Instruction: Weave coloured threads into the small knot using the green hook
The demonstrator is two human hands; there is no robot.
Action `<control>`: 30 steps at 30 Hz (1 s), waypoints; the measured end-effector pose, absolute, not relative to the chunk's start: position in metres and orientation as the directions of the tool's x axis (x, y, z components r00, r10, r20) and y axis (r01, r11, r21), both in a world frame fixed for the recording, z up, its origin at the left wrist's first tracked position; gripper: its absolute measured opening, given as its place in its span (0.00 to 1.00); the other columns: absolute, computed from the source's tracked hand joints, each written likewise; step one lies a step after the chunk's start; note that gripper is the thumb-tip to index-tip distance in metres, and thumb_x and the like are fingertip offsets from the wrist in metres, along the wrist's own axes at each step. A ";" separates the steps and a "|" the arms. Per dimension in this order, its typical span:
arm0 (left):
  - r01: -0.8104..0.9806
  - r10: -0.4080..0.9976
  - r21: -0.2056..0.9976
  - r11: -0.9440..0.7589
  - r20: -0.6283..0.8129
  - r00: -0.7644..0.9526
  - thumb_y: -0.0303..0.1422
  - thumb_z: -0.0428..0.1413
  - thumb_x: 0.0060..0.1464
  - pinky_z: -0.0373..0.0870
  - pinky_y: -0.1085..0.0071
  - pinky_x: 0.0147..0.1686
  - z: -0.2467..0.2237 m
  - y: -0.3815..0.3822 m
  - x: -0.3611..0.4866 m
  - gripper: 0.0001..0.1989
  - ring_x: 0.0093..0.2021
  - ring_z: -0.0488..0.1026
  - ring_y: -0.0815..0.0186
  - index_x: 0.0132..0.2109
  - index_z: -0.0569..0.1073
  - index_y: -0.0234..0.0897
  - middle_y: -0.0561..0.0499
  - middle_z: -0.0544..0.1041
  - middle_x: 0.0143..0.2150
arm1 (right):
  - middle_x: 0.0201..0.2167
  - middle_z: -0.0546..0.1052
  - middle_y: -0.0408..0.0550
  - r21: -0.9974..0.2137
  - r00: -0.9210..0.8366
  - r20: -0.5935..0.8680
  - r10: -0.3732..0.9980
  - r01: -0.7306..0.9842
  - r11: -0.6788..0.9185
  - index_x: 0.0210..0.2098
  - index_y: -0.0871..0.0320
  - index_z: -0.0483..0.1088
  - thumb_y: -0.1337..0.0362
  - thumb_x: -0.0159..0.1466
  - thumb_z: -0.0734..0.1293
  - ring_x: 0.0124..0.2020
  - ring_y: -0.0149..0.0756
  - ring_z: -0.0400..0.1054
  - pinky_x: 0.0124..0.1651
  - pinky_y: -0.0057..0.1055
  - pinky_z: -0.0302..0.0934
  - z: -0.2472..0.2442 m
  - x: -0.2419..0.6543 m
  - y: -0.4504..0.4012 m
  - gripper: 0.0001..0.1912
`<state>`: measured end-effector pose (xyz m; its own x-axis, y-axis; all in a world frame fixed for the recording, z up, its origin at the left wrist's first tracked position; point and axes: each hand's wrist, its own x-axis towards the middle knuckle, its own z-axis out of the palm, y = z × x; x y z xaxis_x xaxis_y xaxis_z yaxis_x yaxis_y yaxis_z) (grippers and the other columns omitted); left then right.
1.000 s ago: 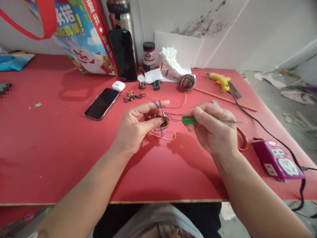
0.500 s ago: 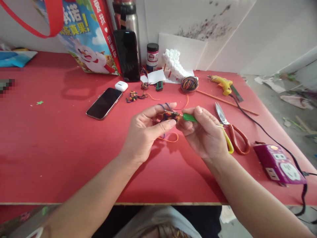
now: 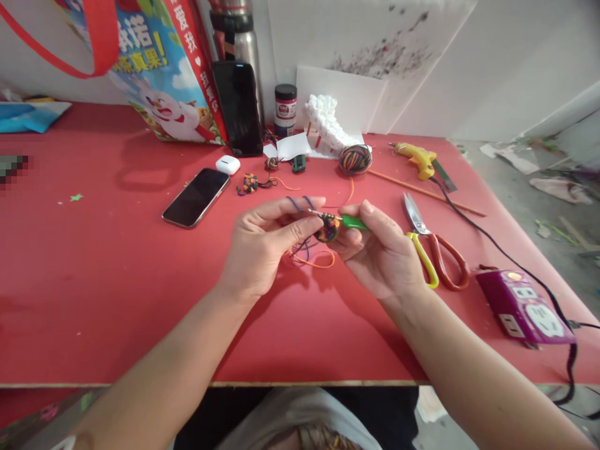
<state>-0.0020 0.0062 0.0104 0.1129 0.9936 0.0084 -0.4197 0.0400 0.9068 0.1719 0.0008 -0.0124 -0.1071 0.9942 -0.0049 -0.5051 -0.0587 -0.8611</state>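
Note:
My left hand [image 3: 267, 240] pinches a small multicoloured crochet piece [image 3: 327, 230] between thumb and fingers, with dark blue yarn looped over its index finger. In my right hand [image 3: 384, 244] is a crochet hook [image 3: 354, 222] with a green handle, gripped between thumb and fingers. The hook's metal shaft lies across the top of the crochet piece, its tip close to the left thumb. Loose orange and dark yarn [image 3: 319, 264] hangs below the piece. Behind the hands rests a ball of multicoloured yarn [image 3: 355, 159], an orange strand trailing from it.
Scissors [image 3: 424, 240] lie right of my right hand, near a purple power strip [image 3: 525, 306] and a yellow glue gun [image 3: 417, 157] with its black cord. A phone [image 3: 197, 197], an earbud case [image 3: 227, 165] and another small crochet piece [image 3: 250, 182] lie to the left on the red table [image 3: 117, 281].
Both hands have shifted slightly left. The crochet piece has turned, showing more of its round face below the hook, and more of the hook's metal shaft shows.

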 end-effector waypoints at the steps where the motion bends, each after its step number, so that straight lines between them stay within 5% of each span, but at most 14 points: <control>1: -0.418 0.992 0.907 0.046 0.009 0.129 0.28 0.76 0.46 0.81 0.68 0.42 0.010 0.006 -0.002 0.12 0.37 0.81 0.66 0.39 0.89 0.44 0.53 0.84 0.34 | 0.19 0.69 0.37 -0.856 -0.104 -0.022 0.994 -0.512 -0.073 0.36 0.52 0.83 0.50 0.63 0.77 0.24 0.29 0.67 0.35 0.31 0.72 -0.012 0.171 0.000 0.13; 6: -0.411 0.980 0.907 0.088 -0.003 0.201 0.27 0.76 0.46 0.80 0.72 0.34 0.012 0.004 -0.003 0.19 0.34 0.80 0.68 0.46 0.88 0.45 0.55 0.82 0.34 | 0.19 0.72 0.38 -0.846 -0.093 -0.060 0.994 -0.525 -0.100 0.36 0.53 0.84 0.50 0.62 0.78 0.24 0.28 0.69 0.33 0.28 0.71 -0.011 0.166 -0.004 0.13; 13: -0.415 0.983 0.905 0.094 -0.019 0.181 0.26 0.75 0.48 0.82 0.71 0.42 0.012 0.005 -0.001 0.18 0.37 0.81 0.68 0.47 0.88 0.44 0.54 0.83 0.35 | 0.21 0.74 0.38 -0.862 -0.099 -0.010 0.995 -0.503 -0.059 0.36 0.53 0.84 0.50 0.63 0.79 0.24 0.28 0.68 0.30 0.27 0.67 -0.015 0.166 -0.001 0.13; 22: -0.459 0.977 0.875 0.153 -0.066 0.201 0.21 0.77 0.35 0.79 0.75 0.37 0.011 0.009 0.000 0.28 0.31 0.80 0.70 0.47 0.87 0.40 0.57 0.81 0.29 | 0.22 0.79 0.42 -0.909 0.000 0.124 0.992 -0.400 0.113 0.33 0.52 0.86 0.49 0.60 0.82 0.24 0.30 0.72 0.28 0.28 0.68 -0.002 0.163 -0.012 0.14; 30: -0.403 0.986 0.915 0.019 0.050 0.161 0.27 0.73 0.51 0.81 0.76 0.39 0.010 0.003 -0.001 0.16 0.36 0.81 0.69 0.48 0.88 0.43 0.54 0.83 0.35 | 0.23 0.80 0.40 -0.880 0.024 0.099 0.995 -0.466 0.098 0.35 0.51 0.86 0.49 0.60 0.82 0.25 0.27 0.73 0.30 0.24 0.71 -0.003 0.161 -0.007 0.13</control>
